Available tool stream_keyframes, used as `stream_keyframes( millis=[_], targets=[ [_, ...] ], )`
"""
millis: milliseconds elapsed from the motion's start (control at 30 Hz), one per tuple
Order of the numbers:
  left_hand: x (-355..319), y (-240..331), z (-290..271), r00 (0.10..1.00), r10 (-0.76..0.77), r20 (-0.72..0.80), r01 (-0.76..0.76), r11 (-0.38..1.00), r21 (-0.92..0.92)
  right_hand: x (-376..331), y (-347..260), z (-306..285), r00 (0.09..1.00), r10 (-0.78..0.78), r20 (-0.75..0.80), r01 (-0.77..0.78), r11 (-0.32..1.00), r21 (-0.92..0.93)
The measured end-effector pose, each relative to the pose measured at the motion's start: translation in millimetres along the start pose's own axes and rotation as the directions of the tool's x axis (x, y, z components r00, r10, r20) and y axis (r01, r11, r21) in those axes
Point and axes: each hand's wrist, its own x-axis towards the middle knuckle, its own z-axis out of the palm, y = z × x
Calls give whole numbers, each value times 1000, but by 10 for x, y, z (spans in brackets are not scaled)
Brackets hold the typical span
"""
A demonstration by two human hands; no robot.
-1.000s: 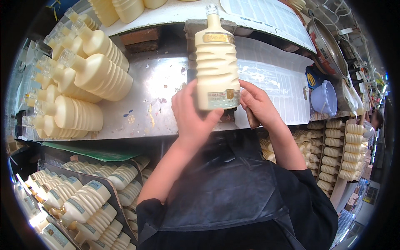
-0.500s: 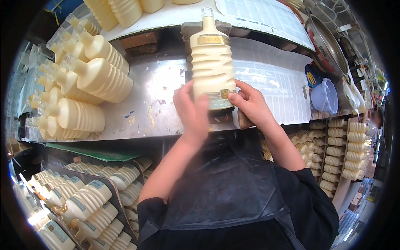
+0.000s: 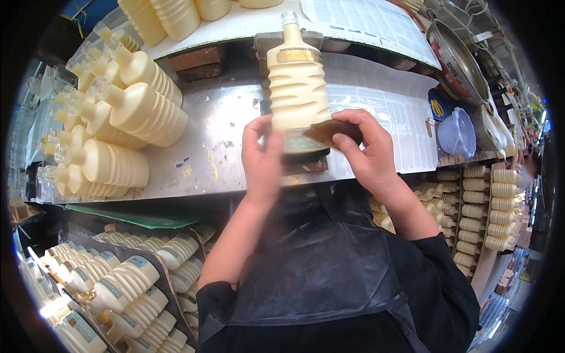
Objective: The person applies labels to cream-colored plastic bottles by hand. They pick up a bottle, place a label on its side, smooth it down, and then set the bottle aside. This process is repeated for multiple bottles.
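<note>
A cream ribbed bottle [image 3: 298,88] with a clear glass neck lies on a dark rest in front of me, neck pointing away. It carries a gold label band near the shoulder and a greenish-grey printed band near its base. My left hand [image 3: 262,156], partly blurred, holds the bottle's lower left side, with its fingertips curling behind the edge. Between the thumb and fingers of my right hand [image 3: 368,144] is a thin, flat brown scraper [image 3: 336,130]. The scraper's tip lies over the lower band, hiding part of it.
Several cream bottles [image 3: 147,115] are stacked at the left of the metal table [image 3: 218,135]. Translucent label sheets [image 3: 382,117] lie at the right, beside a lavender bucket [image 3: 457,133] and a large pan [image 3: 462,59]. Racks of bottles [image 3: 126,282] stand below.
My right hand has brought the brown scraper up from beside the bottle onto its lower band. The left hand has shifted slightly left, and the bottle stays almost in place.
</note>
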Motion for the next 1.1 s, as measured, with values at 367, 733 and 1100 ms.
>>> stream_keyframes(
  millis=[367, 733, 1100],
  targets=[
    [-59, 131, -36, 995, -99, 4, 98, 976, -195, -58, -106, 121, 777, -604, 180, 626, 710, -322],
    [-142, 4, -101, 931, 333, 148, -361, 779, 513, -8, 4, -10, 996, -79, 41, 78, 997, 29],
    [-83, 27, -99, 938, 269, 219, -342, 615, 710, 31, 512, -129, 840, 408, 358, -505, 828, 241]
  ],
)
